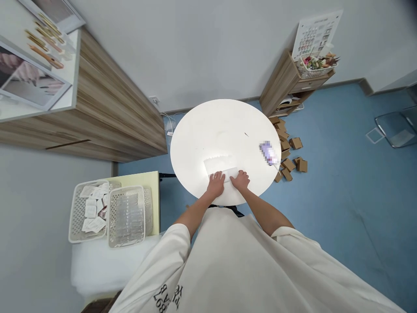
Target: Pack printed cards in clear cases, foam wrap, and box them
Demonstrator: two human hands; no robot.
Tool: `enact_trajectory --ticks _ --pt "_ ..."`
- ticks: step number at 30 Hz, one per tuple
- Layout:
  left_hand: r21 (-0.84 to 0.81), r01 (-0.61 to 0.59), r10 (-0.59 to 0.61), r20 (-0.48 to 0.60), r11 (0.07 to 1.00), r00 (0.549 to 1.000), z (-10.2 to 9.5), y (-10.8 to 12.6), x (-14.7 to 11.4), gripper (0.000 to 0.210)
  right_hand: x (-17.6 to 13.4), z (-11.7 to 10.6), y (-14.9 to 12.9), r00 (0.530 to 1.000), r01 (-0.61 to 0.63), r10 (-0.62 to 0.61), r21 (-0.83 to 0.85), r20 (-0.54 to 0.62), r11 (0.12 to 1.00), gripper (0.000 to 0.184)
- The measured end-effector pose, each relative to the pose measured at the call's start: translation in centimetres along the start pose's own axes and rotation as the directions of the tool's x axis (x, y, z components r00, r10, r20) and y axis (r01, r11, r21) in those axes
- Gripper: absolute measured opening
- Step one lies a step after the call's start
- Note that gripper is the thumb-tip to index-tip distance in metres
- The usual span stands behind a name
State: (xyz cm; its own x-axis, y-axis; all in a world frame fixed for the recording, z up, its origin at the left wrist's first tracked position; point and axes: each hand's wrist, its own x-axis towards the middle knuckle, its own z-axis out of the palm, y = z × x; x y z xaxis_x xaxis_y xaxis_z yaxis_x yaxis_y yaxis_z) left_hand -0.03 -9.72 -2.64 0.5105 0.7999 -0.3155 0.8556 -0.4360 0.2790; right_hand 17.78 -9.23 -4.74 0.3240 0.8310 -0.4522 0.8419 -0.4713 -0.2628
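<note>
A thin white sheet (215,162), pale against the tabletop, lies near the front edge of the round white table (208,124). Its near side looks folded over into a narrow strip (230,172). My left hand (216,184) grips the strip's left end, fingers bent over it. At the right end, my right hand (240,180) has its thumb on the strip and its fingers curled beside it. Glare blurs the sheet's outline, so I cannot tell whether it is paper or film.
A pixelated purple phone-like object (268,153) and a small dark thin item (246,134) lie on the table. Brown boxes (288,164) are on the floor at right. White baskets (126,217) stand on the left. A wooden cabinet (120,100) rises behind them.
</note>
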Motion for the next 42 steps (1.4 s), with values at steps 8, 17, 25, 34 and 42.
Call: enact_trajectory --ticks 8,17,25,34,42 --pt "0.01 -0.06 0.059 0.124 0.998 0.991 0.5 0.1 -2.2 0.073 1.5 0.9 -0.4 0.996 -0.006 0.017 0.132 -0.084 0.991 0.046" --pt "-0.011 -0.072 0.073 0.161 0.997 0.984 0.0 -0.3 -2.0 0.075 0.4 0.7 -1.0 0.986 0.164 -0.168 0.241 -0.002 0.957 0.02" --pt "-0.1 -0.087 0.098 0.111 0.991 0.989 0.3 -1.5 -2.9 0.07 -0.8 0.0 -2.5 0.89 0.424 -0.425 0.043 0.167 0.905 0.03" --pt "-0.372 0.161 -0.187 -0.036 0.914 0.982 1.3 -0.9 -3.3 0.056 -1.1 -1.0 -3.6 0.819 0.553 -0.501 -0.157 0.278 0.818 0.05" --pt "-0.724 0.641 -0.735 0.286 0.255 0.615 0.7 -1.1 -1.3 0.058 -1.8 -0.6 -3.7 0.829 0.557 -0.504 -0.286 0.241 0.78 0.051"
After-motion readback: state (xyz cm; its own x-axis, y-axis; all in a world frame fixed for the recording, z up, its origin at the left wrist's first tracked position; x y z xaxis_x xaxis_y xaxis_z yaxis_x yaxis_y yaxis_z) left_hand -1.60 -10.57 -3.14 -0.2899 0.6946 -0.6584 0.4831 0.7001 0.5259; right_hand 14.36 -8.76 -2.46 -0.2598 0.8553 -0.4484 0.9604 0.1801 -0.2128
